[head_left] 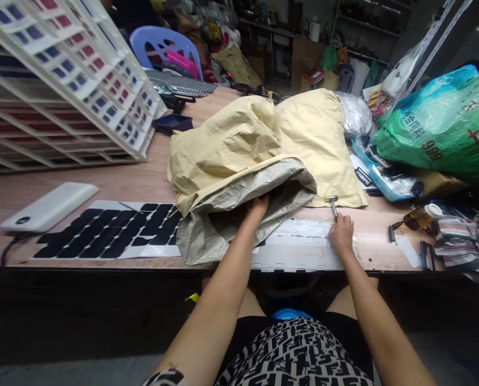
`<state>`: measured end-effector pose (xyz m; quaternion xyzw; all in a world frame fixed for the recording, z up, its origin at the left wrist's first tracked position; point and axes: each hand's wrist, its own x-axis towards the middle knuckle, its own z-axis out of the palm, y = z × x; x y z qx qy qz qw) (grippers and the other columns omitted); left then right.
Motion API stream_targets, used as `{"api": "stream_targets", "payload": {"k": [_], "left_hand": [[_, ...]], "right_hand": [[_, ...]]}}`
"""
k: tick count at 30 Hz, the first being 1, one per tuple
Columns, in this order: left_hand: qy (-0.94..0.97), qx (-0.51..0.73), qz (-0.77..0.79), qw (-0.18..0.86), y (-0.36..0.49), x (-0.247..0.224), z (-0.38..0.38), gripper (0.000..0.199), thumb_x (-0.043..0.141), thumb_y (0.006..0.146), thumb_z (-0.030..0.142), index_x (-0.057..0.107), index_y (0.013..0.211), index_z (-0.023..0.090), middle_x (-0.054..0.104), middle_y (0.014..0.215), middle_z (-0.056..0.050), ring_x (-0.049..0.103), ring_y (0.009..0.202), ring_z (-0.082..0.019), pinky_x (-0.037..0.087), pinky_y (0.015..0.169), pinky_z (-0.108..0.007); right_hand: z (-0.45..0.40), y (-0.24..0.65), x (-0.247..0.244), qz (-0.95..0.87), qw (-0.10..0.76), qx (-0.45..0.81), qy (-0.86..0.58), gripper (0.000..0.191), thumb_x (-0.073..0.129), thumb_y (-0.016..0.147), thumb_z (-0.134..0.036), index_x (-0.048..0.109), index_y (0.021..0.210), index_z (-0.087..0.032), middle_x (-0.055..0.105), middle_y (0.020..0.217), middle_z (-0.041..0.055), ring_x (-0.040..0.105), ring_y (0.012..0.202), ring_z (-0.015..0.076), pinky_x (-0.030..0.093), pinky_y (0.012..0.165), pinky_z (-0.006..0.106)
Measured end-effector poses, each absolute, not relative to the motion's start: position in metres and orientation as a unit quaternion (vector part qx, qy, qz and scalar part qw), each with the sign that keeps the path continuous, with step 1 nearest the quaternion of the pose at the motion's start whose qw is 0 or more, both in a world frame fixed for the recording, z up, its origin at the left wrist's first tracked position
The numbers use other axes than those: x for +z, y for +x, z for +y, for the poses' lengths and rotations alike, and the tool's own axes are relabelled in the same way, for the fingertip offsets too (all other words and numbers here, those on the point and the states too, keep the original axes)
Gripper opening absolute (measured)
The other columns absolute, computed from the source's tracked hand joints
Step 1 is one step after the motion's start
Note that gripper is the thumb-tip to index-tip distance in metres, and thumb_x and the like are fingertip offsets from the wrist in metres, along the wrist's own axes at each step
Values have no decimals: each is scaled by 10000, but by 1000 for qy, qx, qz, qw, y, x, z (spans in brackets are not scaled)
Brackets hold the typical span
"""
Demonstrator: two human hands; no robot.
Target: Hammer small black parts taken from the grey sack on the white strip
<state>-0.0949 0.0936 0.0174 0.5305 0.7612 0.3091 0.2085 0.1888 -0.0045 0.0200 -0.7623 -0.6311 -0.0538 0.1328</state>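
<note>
The left hand [259, 206] is found inside the mouth of the sack [223, 153]; its fingertips are hidden, so whether anything is gripped there cannot be told. By the right hand [343, 233] a hammer [334, 209] is held in a closed grip, the head pointed away from the wrist, by the near edge of the second sack [315, 134]. The board [295, 236] lies under and to the left of the right hand.

For sound work in the sack, it is judged that the folded lining should be spread wider above the left hand, so that the contents can be seen and the wrist is not snagged. The hammer is best held low and clear of the paper, and the black tiles [102, 230], left of the left hand, should not be dragged by the sack's lower edge.

Markings: on the green bag [444, 128], beyond and right of the right hand, three red digits are noted, 666 or, if inverted, 999; its other characters could not be read reliably. On the white case [58, 203], far left of the left hand, a dark oval badge is seen, illegible. No lettering was made out on either sack.
</note>
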Motion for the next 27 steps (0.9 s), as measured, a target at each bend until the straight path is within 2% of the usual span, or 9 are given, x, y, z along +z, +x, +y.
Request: {"api": "stream_targets", "payload": {"k": [4, 8, 10, 13, 17, 20, 23, 25, 27], "left_hand": [[578, 335, 731, 142, -77, 29, 24, 385, 565, 926, 394, 662, 1213, 157, 674, 1173, -172, 591, 1115, -344, 448, 959, -437], [749, 339, 546, 162, -34, 32, -20, 309, 591, 929, 419, 708, 1134, 220, 677, 1083, -114, 552, 1066, -290, 397, 950, -406], [794, 304, 490, 195, -17, 26, -19, 244, 658, 892, 392, 733, 1066, 238, 669, 1012, -88, 539, 1036, -268, 391, 928, -388], [785, 277, 503, 234, -7, 13, -3, 215, 738, 825, 364, 753, 995, 233, 645, 938, -62, 535, 986, -244, 403, 887, -360], [770, 301, 487, 282, -14, 1, 14, 347, 789, 762, 344, 728, 1080, 221, 654, 931, -35, 546, 942, -215, 424, 861, -324], [758, 317, 484, 300, -17, -3, 16, 300, 775, 763, 303, 726, 1044, 209, 674, 956, -26, 553, 923, -200, 432, 844, -313], [757, 313, 487, 304, -16, -3, 15, 202, 761, 773, 309, 749, 950, 213, 672, 944, -25, 550, 939, -201, 429, 845, -313], [755, 312, 488, 306, -15, -1, 15, 199, 766, 769, 318, 757, 942, 221, 668, 929, -23, 546, 945, -201, 427, 838, -310], [754, 309, 493, 305, -14, 1, 15, 202, 769, 772, 325, 763, 950, 230, 665, 924, -21, 543, 947, -200, 422, 844, -310]], "right_hand": [[-3, 190, 18, -632, 142, -41, -761, 395, 432, 909, -134, 549, 1286, -133, 518, 1104, 142, 459, 965, 268, 392, 805, 361], [-2, 193, 17, -626, 168, -24, -761, 412, 455, 893, -151, 563, 1291, -142, 517, 1101, 139, 466, 974, 270, 400, 840, 376], [-3, 194, 17, -618, 187, -14, -764, 407, 478, 886, -168, 579, 1279, -144, 518, 1093, 136, 472, 979, 268, 400, 863, 378], [-4, 194, 19, -598, 208, -3, -774, 358, 506, 888, -203, 622, 1220, -136, 524, 1082, 140, 483, 987, 268, 400, 886, 377], [-2, 196, 25, -586, 204, 24, -784, 338, 509, 891, -206, 654, 1182, -112, 548, 1092, 162, 509, 1003, 275, 406, 921, 386], [-5, 200, 31, -581, 221, 72, -780, 338, 492, 891, -214, 675, 1156, -113, 570, 1055, 160, 541, 989, 270, 432, 923, 387], [-26, 200, 38, -583, 287, 113, -751, 319, 488, 886, -265, 690, 1091, -127, 597, 1008, 136, 572, 970, 257, 461, 926, 396], [-52, 196, 43, -593, 345, 136, -715, 330, 489, 901, -321, 669, 1115, -147, 616, 1017, 113, 598, 947, 236, 487, 910, 396], [-80, 189, 48, -593, 380, 187, -685, 368, 459, 942, -382, 629, 1186, -165, 623, 987, 77, 616, 772, 179, 528, 818, 370]]}}
